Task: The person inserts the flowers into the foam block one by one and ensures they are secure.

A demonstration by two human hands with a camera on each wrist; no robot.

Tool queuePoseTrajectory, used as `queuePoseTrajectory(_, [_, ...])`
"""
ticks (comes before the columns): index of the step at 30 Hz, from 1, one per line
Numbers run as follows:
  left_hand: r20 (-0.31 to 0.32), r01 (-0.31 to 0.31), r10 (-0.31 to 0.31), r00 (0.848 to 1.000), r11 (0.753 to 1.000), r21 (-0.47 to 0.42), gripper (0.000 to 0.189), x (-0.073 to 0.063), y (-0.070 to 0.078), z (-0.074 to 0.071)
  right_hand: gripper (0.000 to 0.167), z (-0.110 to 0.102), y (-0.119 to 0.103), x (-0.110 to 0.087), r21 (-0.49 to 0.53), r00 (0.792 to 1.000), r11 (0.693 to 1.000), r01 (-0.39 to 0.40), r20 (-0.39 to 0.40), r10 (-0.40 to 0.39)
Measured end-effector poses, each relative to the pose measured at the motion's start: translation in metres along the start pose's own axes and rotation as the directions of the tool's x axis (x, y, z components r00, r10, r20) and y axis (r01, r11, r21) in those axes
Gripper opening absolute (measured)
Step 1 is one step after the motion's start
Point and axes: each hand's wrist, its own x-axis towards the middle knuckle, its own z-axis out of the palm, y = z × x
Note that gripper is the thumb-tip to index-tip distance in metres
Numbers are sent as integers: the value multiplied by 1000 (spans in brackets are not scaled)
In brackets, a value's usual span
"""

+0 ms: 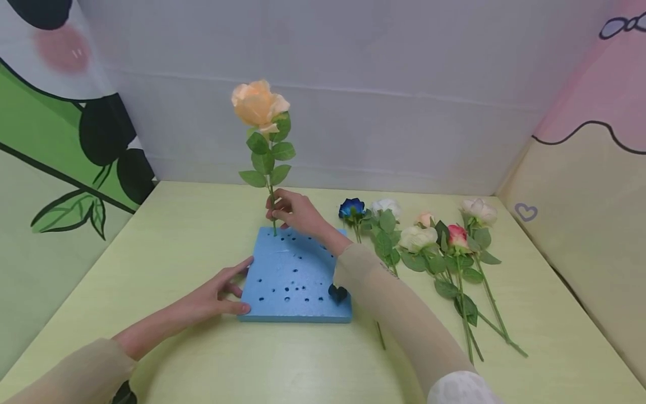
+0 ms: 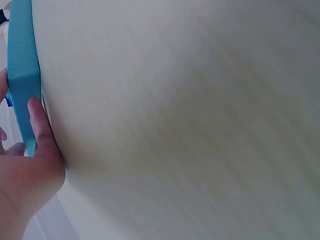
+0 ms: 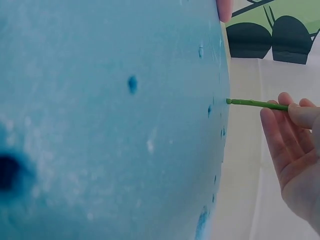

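In my right hand (image 1: pixel 298 212) I pinch the green stem (image 3: pixel 255 103) of a peach artificial rose (image 1: pixel 257 105) between thumb and fingers. The rose stands nearly upright, bloom high, with green leaves below it. Its stem's lower end is right at the surface near the far left edge of a blue foam board (image 1: pixel 277 269) dotted with holes. My left hand (image 1: pixel 217 294) rests against the board's left side, thumb at the near corner and fingers extended along the edge. The left wrist view shows the thumb (image 2: pixel 41 125) lying along the side of the board.
Several artificial roses lie right of the board: a blue rose (image 1: pixel 351 208), a white rose (image 1: pixel 386 207), a cream rose (image 1: pixel 418 238), a pink-red rose (image 1: pixel 457 237) and a pale pink rose (image 1: pixel 479 211). A black heart-shaped piece (image 1: pixel 337 293) is at the board's right edge. Fabric walls surround the table.
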Motion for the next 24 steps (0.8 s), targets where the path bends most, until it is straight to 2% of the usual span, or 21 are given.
queuePoseTrajectory(16, [2, -16, 16, 1000, 1000, 2, 97, 1, -1, 3, 15, -1, 1, -2, 17, 1000, 1000, 5, -5, -5])
queuePoseTrajectory(19, [3, -29, 29, 1000, 1000, -1, 97, 0, -1, 3, 20, 0, 1, -2, 17, 1000, 1000, 15, -7, -15])
queuePoseTrajectory(24, [3, -36, 36, 999, 999, -10, 97, -1, -1, 3, 40, -1, 2, -5, -26, 999, 999, 43, -15, -44])
